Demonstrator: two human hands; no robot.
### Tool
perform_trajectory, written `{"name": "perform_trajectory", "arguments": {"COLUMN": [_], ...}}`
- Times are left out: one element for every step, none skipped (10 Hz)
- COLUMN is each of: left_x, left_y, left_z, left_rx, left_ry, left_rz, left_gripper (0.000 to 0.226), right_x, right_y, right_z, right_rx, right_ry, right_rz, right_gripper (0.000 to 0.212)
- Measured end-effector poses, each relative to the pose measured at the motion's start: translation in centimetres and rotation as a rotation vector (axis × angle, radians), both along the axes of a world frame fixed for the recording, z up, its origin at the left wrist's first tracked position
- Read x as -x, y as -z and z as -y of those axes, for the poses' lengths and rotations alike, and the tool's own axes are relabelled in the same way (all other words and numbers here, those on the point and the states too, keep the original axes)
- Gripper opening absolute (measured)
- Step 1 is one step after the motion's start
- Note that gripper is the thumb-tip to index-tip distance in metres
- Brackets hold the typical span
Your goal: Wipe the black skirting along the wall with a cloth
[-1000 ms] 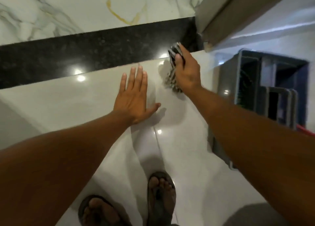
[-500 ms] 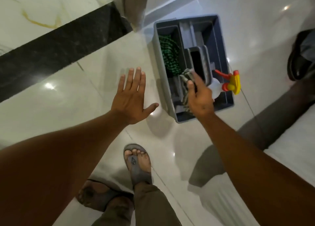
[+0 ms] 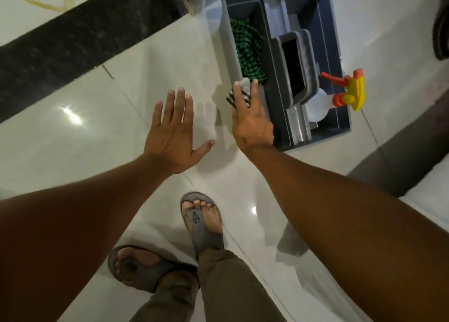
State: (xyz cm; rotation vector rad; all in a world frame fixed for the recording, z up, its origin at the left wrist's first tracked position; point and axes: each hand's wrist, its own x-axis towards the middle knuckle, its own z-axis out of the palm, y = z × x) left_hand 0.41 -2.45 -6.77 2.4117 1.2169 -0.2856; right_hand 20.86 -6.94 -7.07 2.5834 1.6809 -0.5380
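Your right hand (image 3: 251, 122) has left the black skirting (image 3: 80, 47) and now brings the striped cloth (image 3: 239, 93), held under its fingers, to the grey caddy (image 3: 340, 54). Your left hand (image 3: 172, 132) stays spread, empty. Wiping seems finished.

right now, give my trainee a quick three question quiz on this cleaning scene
1. True or false: the left hand holds a cloth.
2. What lies in the caddy compartment just beyond the right hand?
A. green checked cloth
B. sponge
C. brush
3. Fill in: the spray bottle has a red and ____ trigger head.

Key:
1. False. It is open and empty; the right hand has the striped cloth.
2. A, the green checked cloth.
3. Yellow.
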Motion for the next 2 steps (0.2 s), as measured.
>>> {"name": "perform_trajectory", "arguments": {"left_x": [0.8,1.6], "left_y": [-1.1,-3.3], "left_z": [-0.7,-1.4], "left_rx": [-0.012,-0.082], "left_ry": [-0.033,-0.107], "left_rz": [-0.01,-0.013], "left_gripper": [0.114,0.115], "right_x": [0.1,0.3], "right_y": [-0.2,-2.3], "right_z": [-0.7,-0.1], "right_rx": [0.033,0.043], "right_ry": [0.021,-0.033], "right_rz": [-0.051,-0.082], "right_gripper": [0.069,0.069]}}
